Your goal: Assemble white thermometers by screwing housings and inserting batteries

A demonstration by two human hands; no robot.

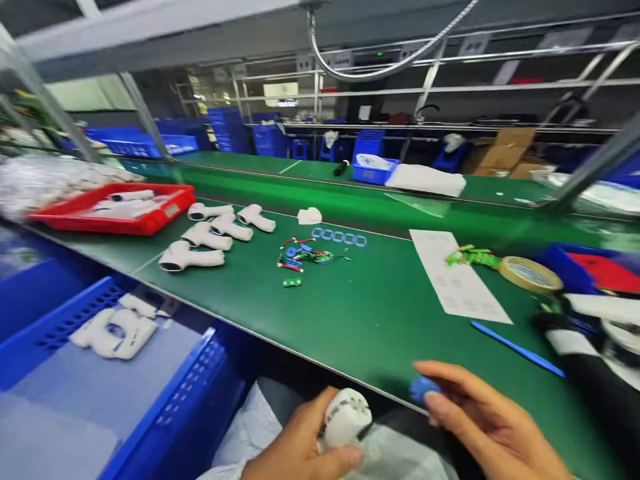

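My left hand [300,450] is closed round a white plastic housing [346,417] at the bottom middle, below the near edge of the green table [360,320]. My right hand [480,420] pinches a small blue part [424,388] between thumb and fingers just right of the housing. Several white gun-shaped housings [210,237] lie in a group on the table's left. Small circuit boards with coloured wires [305,257] and a row of blue rings [339,237] lie in the middle.
A red tray [150,223] with white parts stands at the far left. A blue crate [60,320] below the table holds white shells [115,330]. A paper sheet [457,280], a tape roll [531,273] and a blue stick [517,348] lie at right.
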